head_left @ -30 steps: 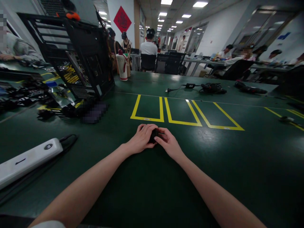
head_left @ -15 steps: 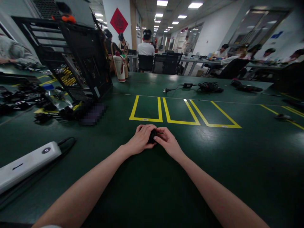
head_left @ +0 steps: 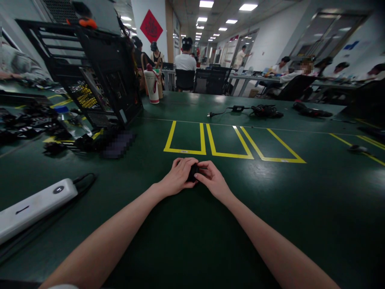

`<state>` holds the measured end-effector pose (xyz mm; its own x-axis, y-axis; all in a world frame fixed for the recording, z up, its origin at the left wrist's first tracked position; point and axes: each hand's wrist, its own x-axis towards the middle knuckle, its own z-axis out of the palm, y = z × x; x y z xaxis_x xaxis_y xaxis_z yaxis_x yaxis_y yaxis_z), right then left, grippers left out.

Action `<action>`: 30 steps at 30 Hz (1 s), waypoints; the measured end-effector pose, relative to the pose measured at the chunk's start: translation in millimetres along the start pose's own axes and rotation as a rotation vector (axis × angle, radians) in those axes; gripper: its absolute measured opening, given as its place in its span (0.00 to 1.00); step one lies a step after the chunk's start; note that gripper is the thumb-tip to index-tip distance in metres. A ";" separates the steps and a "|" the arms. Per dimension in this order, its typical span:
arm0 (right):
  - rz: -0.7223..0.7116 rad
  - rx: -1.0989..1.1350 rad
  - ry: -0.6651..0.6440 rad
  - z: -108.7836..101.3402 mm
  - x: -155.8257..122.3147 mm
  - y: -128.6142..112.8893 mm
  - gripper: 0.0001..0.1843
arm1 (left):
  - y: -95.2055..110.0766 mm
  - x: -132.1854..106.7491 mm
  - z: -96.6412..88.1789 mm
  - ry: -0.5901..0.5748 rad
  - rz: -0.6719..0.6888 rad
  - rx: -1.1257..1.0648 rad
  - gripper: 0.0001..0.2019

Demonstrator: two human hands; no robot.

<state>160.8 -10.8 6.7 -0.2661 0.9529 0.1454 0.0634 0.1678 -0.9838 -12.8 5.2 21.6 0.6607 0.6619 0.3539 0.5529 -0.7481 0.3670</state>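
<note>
Between my two hands, low over the green table (head_left: 192, 249), is a small black object (head_left: 193, 172); its kind I cannot make out. My left hand (head_left: 179, 176) curls round its left side, fingers over the top and thumb below. From the right, my right hand (head_left: 214, 180) pinches it with thumb and fingertips. Much of the object is hidden by the fingers. Just beyond the hands, yellow tape frames (head_left: 185, 152) mark the tabletop.
At left lie a white power strip (head_left: 39, 206) with a cable, a black computer case (head_left: 111, 76), a clear bottle (head_left: 72, 122) and black parts. A cup (head_left: 152, 88) stands behind the case. Coiled black cables (head_left: 266, 111) lie farther back. Several people sit beyond the table.
My hands and the black object stay almost the same. In the far background, a standing person has shifted slightly and stretched out an arm.
</note>
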 end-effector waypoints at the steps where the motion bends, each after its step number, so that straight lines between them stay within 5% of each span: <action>1: 0.020 -0.015 -0.001 -0.5 -0.4 -1.0 0.16 | 0.1 0.0 -0.2 0.000 0.002 -0.002 0.27; 8: 0.034 0.080 -0.079 -2.3 -0.1 1.2 0.18 | -0.5 -0.2 0.9 -0.005 -0.006 0.001 0.28; 30: 0.031 0.112 -0.047 -3.4 0.7 -1.4 0.12 | -1.0 0.3 1.7 0.000 -0.004 0.006 0.27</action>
<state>163.8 -9.5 8.5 -0.3103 0.9440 0.1124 -0.0349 0.1069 -0.9937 -12.3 6.1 19.8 0.6587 0.6647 0.3526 0.5582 -0.7459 0.3633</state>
